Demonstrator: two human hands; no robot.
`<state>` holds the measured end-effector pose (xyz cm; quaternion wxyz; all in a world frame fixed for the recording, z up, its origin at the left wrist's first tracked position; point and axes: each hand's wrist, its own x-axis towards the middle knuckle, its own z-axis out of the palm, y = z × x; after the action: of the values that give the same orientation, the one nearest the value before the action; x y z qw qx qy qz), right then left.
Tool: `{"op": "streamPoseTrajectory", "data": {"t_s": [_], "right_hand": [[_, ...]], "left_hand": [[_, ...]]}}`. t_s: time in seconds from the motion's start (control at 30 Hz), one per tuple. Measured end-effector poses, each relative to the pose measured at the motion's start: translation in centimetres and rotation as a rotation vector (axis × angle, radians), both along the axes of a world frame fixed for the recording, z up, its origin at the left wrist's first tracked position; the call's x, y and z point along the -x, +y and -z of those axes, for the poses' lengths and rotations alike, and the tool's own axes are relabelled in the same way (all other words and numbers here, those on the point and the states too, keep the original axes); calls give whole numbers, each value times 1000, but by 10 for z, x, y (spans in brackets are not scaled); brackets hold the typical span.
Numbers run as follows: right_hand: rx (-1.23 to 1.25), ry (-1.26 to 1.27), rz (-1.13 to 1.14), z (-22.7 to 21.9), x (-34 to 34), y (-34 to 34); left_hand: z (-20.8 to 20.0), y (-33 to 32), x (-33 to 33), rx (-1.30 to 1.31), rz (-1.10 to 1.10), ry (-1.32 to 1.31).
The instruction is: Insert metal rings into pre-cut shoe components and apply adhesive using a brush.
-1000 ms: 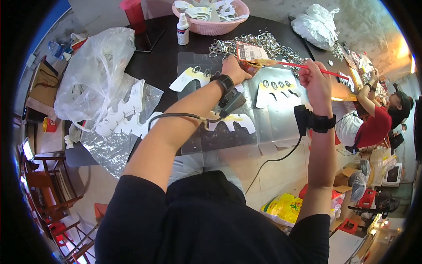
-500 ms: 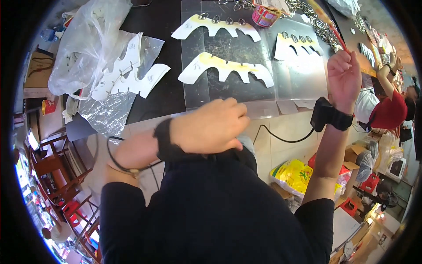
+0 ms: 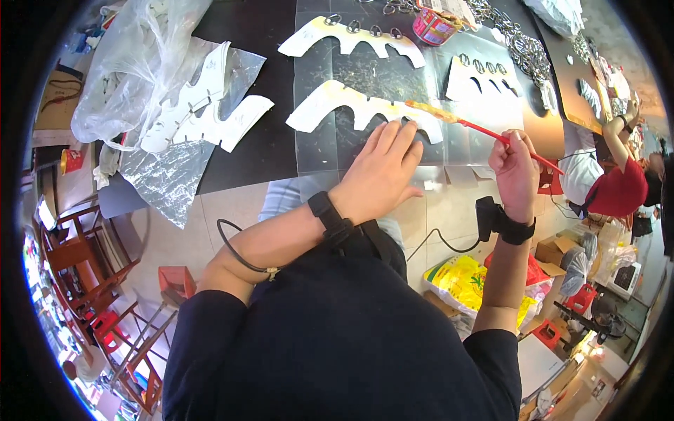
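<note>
My right hand [image 3: 517,172] grips the red handle of a glue brush [image 3: 484,129]. Its yellowish, coated tip lies on the right part of a white scalloped piece [image 3: 330,105] on the table. My left hand [image 3: 382,168] is flat with fingers stretched out, fingertips at the near edge of that same piece. Farther back is a similar white piece [image 3: 309,38] with several metal rings along its far edge. To the right sits a third, smaller piece [image 3: 467,81], also with rings and yellowish smears.
A pink tin [image 3: 433,27] stands at the back, beside a heap of metal rings and chain [image 3: 523,49]. On the left are a clear plastic bag [image 3: 133,63] and more white pieces [image 3: 210,112]. Another person in a red top [image 3: 621,179] is at the far right.
My right hand has lowered the brush from the upper right onto the white piece. My left hand has moved right and forward to that piece, its curled fingers now stretched out.
</note>
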<state>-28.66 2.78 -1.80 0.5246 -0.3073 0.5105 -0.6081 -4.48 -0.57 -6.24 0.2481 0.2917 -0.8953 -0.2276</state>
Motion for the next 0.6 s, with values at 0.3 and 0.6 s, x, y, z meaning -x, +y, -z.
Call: {"op": "streamPoseTrajectory", "data": {"t_s": [0.3, 0.6], "right_hand": [[-40, 270, 1, -3, -1, 1], [-14, 306, 41, -4, -9, -4]], "left_hand": [[7, 0, 8, 59, 5, -73], [9, 2, 7, 81, -2, -79]]}}
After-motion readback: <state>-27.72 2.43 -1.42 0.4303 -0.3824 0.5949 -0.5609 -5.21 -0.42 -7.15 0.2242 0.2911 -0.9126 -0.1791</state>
